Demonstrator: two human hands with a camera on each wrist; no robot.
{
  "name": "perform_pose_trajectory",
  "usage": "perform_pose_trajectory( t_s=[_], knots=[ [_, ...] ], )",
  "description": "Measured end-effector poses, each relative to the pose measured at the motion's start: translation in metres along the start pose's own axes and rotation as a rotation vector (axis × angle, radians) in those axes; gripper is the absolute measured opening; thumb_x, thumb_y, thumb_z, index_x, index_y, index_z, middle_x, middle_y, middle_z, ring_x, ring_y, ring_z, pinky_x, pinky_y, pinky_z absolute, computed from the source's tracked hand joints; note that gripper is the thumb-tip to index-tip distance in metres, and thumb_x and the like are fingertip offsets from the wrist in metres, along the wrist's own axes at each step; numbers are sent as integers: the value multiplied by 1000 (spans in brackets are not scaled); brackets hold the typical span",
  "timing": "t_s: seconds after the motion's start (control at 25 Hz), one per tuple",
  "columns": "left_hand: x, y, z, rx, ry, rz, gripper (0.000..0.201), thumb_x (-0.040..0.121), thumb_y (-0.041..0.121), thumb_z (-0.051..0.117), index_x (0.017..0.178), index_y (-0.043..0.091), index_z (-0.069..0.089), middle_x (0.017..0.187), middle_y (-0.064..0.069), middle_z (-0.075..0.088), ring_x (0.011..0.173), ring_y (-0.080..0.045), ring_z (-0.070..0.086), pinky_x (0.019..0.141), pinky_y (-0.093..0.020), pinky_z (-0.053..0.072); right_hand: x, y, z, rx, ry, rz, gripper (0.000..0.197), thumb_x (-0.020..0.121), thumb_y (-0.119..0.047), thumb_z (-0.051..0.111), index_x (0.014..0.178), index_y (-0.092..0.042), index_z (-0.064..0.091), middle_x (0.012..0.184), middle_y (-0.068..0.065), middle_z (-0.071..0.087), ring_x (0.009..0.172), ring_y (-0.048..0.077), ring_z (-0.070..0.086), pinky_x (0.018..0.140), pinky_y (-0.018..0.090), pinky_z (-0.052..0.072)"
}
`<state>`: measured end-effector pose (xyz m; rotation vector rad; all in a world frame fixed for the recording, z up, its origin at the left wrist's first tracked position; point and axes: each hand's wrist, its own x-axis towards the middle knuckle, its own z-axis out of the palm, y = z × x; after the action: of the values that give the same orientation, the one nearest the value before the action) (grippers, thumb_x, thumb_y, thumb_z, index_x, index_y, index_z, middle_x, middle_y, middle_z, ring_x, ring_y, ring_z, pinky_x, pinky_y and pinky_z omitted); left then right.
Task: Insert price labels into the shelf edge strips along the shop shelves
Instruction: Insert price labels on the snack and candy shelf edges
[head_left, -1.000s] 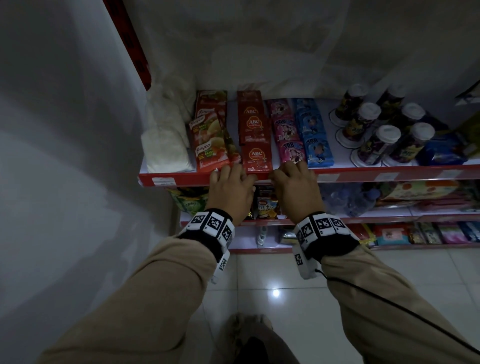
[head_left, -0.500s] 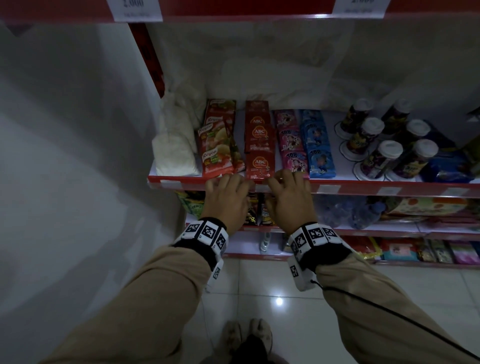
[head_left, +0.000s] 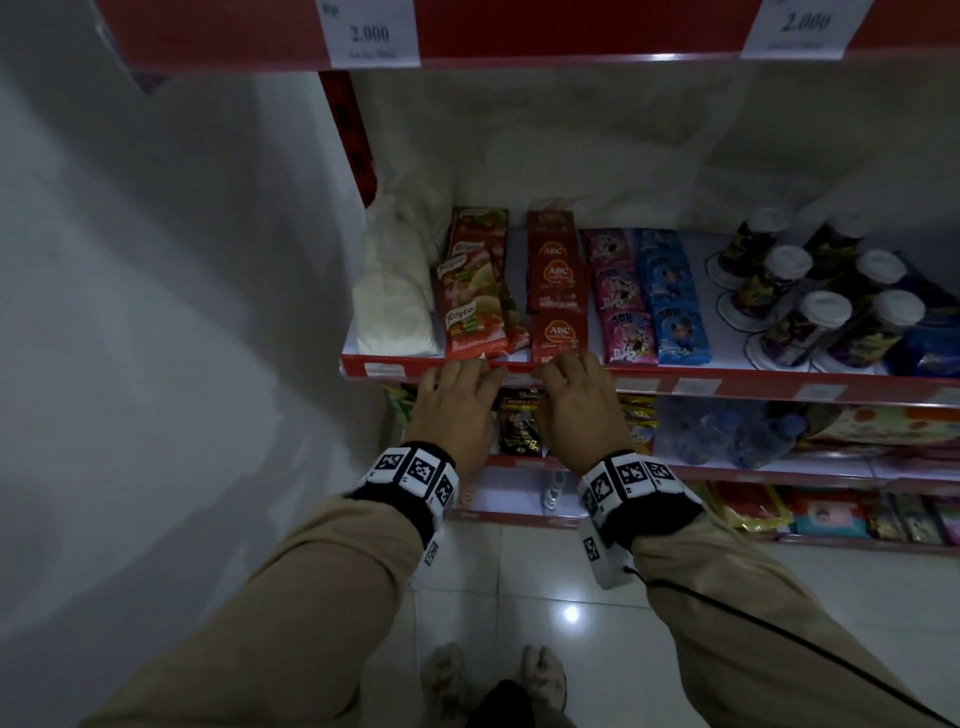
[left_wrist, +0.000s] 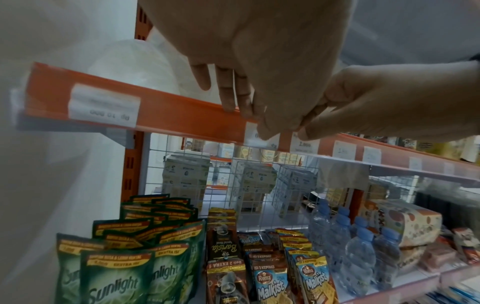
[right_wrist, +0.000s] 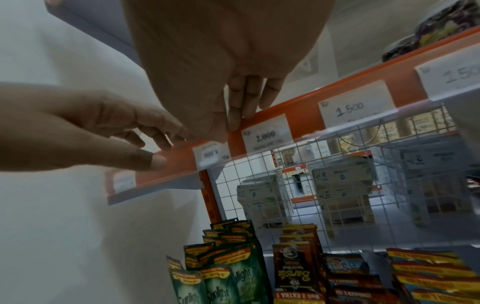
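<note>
Both hands sit on the shelf edge strip (head_left: 675, 382), which runs nine to three. The left hand (head_left: 457, 400) lies with fingers straight at nine o'clock of the price label (right_wrist: 211, 154); the right hand (head_left: 576, 400) pinches its top edge.

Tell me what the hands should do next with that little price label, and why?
Probably press the price label fully down into the shelf edge strip. Both the left hand and the right hand have fingertips on the strip around it, and it sits a bit crooked beside the straight 2.000 label.
</note>
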<state>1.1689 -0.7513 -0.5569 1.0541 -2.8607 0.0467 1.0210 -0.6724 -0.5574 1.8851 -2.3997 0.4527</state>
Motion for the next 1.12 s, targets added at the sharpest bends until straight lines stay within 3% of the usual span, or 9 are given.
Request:
perform_pose_trajectory(
  t_s=[0.12,0.36,0.56,0.68,0.84,0.96,1.12],
  knots=[
    [2,-2,1,9,4,19,57,80,30,60,135,22,47,125,-4,49,112,-27,44,85,-38,31,0,0,3,17,41,-19,35,63,-4,71,98,-5,64,95,16,62,88,34,55,73,37,45],
    [7,-10,5,-19,17,63,51,80,31,60,129,24,49,122,-2,48,109,-25,43,82,-37,30,3,-10,10,8,67,-43,34,66,-4,65,100,-5,66,94,14,65,89,34,56,72,39,47],
    [12,-18,7,-13,4,95,49,83,34,55,130,23,46,125,0,48,112,-24,43,84,-38,29,9,-19,11,-77,49,15,28,62,-13,69,89,-8,65,89,13,62,86,34,55,66,40,46],
    [16,-21,5,-41,0,106,42,84,34,54,124,22,50,122,-1,48,112,-24,41,85,-38,27,12,-21,13,-64,60,54,28,65,-16,71,90,-7,64,93,16,59,87,34,55,66,40,46],
    [19,-26,3,-165,-1,96,46,87,34,54,131,25,47,123,2,51,114,-22,42,90,-37,27,15,-16,12,21,142,97,16,77,-13,68,90,-8,64,97,17,58,87,35,53,69,39,45],
    [22,-29,2,-274,11,54,39,91,37,50,129,26,49,122,5,56,114,-20,45,92,-36,27,15,-13,10,331,204,124,13,79,-1,66,89,-8,65,90,12,65,84,30,57,70,34,45],
    [24,-28,1,-448,73,-11,34,95,41,46,123,24,55,108,5,64,107,-21,52,88,-36,29,19,-20,8,866,171,419,20,84,-4,66,100,-15,62,86,-2,68,76,4,64,68,16,51]
  ],
)
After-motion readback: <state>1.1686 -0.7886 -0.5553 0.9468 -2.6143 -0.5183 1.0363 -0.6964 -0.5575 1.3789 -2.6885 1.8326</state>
